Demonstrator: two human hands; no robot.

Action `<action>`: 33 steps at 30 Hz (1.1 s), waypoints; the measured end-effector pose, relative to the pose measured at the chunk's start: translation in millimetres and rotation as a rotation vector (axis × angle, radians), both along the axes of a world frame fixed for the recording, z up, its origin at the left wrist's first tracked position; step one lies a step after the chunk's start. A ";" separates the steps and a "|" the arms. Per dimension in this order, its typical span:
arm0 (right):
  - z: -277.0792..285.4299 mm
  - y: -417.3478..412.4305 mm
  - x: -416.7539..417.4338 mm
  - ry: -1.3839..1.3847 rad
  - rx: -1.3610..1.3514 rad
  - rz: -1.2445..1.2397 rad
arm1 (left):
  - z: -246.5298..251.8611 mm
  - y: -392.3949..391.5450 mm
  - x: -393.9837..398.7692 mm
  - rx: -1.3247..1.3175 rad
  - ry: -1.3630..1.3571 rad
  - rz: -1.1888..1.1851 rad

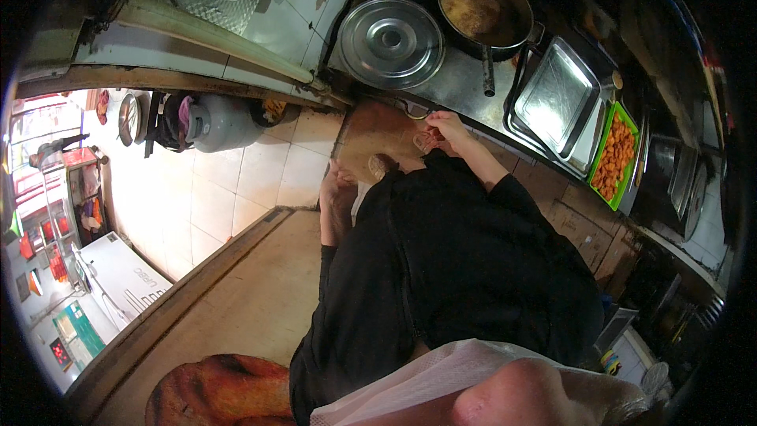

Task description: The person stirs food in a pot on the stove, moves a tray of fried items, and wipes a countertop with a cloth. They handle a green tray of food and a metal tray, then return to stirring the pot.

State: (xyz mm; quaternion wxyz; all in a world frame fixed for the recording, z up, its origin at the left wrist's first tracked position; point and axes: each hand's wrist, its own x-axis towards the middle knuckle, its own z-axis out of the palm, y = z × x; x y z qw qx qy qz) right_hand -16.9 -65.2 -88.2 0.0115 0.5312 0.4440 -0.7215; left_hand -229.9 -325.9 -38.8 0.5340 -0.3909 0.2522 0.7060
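My right hand (447, 130) is at the front edge of the stove counter, its fingertips pinching a thin curved piece (416, 114) that hangs there. What that piece belongs to is unclear. My left hand (338, 186) hangs low at my left side with curled fingers; whether it grips the pale material (357, 204) beside it is hard to see. Ahead on the stove stands a two-handled metal pot (514, 12) with frothy brown liquid (473, 12) inside. A tubular handle (488, 74) points from it towards me. To its left lies a round metal lid (391, 41).
Metal trays (559, 97) and a green tray (617, 204) of orange-brown food pieces (615, 157) line the counter at right. A wooden-edged worktop (236, 284) is at my left. Beyond it, a grey gas cylinder (219, 124) lies near the tiled floor (213, 177).
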 end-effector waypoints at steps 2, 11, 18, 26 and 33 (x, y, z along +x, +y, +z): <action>3.4 0.0 0.5 0.000 -0.002 -0.005 | -2.5 0.2 0.3 0.051 -0.005 0.008; -6.1 1.3 5.4 0.029 -0.028 -0.091 | -12.1 -2.0 2.1 0.157 -0.069 0.018; 0.0 3.4 4.0 0.005 -0.015 -0.019 | -9.8 1.5 1.0 0.121 -0.079 0.017; 0.8 2.6 3.5 0.006 -0.013 -0.046 | -17.9 -2.8 -3.9 0.165 -0.151 -0.023; -9.4 -15.0 19.3 0.051 -0.001 -0.265 | -4.4 0.1 -0.6 0.089 -0.094 -0.077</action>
